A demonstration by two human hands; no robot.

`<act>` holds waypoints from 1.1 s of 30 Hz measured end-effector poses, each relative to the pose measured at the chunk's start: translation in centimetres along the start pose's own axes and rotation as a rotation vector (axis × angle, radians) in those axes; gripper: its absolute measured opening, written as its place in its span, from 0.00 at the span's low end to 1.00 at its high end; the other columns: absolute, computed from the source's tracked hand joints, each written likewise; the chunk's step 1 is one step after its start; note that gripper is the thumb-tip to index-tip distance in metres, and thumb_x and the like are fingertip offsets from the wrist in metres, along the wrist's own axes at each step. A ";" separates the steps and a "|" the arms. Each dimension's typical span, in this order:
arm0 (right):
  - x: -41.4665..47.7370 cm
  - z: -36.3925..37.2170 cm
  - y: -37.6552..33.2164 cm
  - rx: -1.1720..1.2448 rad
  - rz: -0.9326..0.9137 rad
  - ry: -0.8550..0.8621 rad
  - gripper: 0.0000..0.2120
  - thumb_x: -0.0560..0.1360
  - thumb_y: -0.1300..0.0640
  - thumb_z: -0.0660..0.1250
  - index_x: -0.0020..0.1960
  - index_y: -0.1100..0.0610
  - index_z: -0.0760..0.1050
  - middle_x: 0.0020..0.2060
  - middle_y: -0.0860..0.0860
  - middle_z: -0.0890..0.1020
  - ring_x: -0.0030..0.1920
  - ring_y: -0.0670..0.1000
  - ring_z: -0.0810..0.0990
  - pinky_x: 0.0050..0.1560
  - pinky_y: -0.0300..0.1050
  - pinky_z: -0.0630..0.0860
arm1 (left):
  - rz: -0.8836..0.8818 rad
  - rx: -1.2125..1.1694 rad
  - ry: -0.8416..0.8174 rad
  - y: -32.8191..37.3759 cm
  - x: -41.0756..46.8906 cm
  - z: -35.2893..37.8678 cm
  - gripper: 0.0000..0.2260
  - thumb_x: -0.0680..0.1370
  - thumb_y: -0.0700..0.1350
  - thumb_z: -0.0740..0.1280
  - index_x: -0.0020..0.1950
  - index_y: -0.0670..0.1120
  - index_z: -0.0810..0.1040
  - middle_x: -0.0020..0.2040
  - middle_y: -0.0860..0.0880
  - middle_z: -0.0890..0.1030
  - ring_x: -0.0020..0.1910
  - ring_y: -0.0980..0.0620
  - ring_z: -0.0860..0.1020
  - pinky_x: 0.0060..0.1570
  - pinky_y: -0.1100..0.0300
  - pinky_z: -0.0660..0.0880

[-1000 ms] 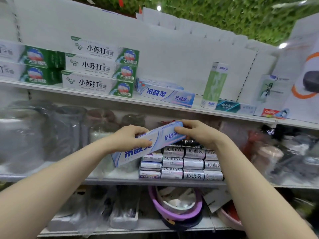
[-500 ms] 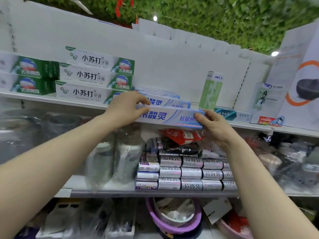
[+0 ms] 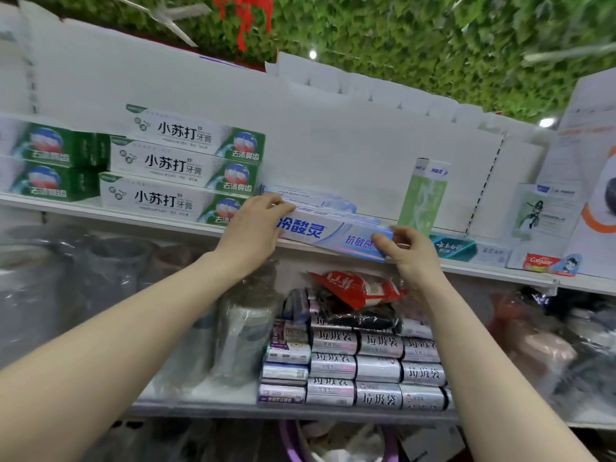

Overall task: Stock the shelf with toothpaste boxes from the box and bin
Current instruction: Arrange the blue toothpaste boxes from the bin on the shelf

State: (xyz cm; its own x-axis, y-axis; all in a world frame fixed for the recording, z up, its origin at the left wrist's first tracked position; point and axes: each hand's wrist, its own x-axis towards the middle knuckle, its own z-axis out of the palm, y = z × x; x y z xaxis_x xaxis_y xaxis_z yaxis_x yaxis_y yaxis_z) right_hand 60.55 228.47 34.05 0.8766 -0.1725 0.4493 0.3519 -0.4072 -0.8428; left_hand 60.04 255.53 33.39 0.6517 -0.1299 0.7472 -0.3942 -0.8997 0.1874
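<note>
Toothpaste box (image 3: 333, 233), blue and white, lies lengthwise between both hands at the front edge of the upper shelf (image 3: 66, 209), just right of the stacked green-white boxes (image 3: 180, 168). Left hand (image 3: 248, 231) grips its left end; right hand (image 3: 413, 255) pinches its right end.

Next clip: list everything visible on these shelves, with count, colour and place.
blue-and-white cardboard toothpaste box: one, held at front edge of white upper shelf
matching blue boxes: at least one, lying behind it
green-and-white toothpaste boxes: three stacked, upper shelf, left
green boxes: two stacked, far left
pale green upright box: one, upper shelf, right of centre
teal flat box: one, lying right of it
silver bin-bag rolls: many, stacked, lower shelf
red plastic packet: one, atop the rolls
left hand: grips box's left end
right hand: pinches box's right end
</note>
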 end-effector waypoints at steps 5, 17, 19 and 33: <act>1.0 1.4 1.2 -0.264 -0.188 0.064 0.24 0.73 0.53 0.73 0.66 0.48 0.71 0.55 0.48 0.77 0.45 0.49 0.80 0.46 0.47 0.77 | 0.032 0.043 0.019 0.0 0.3 0.9 0.21 0.77 0.38 0.67 0.70 0.46 0.74 0.65 0.45 0.74 0.64 0.42 0.69 0.60 0.49 0.70; 4.2 4.8 1.4 -0.555 -0.290 0.146 0.17 0.74 0.63 0.68 0.60 0.53 0.71 0.54 0.54 0.73 0.48 0.57 0.75 0.48 0.47 0.67 | 0.028 0.081 0.044 0.2 0.1 2.8 0.15 0.76 0.36 0.68 0.62 0.40 0.79 0.67 0.42 0.76 0.58 0.36 0.74 0.58 0.45 0.75; 4.8 5.3 1.7 -0.577 -0.288 0.121 0.11 0.75 0.63 0.66 0.57 0.56 0.74 0.54 0.55 0.74 0.50 0.58 0.76 0.48 0.48 0.68 | 0.028 0.099 0.023 0.3 0.3 3.2 0.16 0.77 0.38 0.67 0.64 0.39 0.78 0.69 0.42 0.74 0.60 0.37 0.73 0.61 0.48 0.72; 8.2 6.2 1.3 -0.505 -0.098 -0.003 0.14 0.78 0.57 0.65 0.58 0.63 0.66 0.51 0.58 0.78 0.54 0.62 0.77 0.44 0.47 0.64 | -0.086 0.110 -0.223 0.8 1.8 3.6 0.20 0.84 0.51 0.54 0.74 0.47 0.67 0.77 0.49 0.63 0.77 0.50 0.58 0.73 0.55 0.57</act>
State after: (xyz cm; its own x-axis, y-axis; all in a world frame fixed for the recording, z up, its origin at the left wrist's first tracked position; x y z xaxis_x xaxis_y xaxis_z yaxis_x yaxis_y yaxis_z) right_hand 70.26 232.10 34.79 0.8487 -0.1092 0.5175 0.2310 -0.8036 -0.5485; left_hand 63.25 253.06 32.59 0.8112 -0.1288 0.5703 -0.2667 -0.9496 0.1648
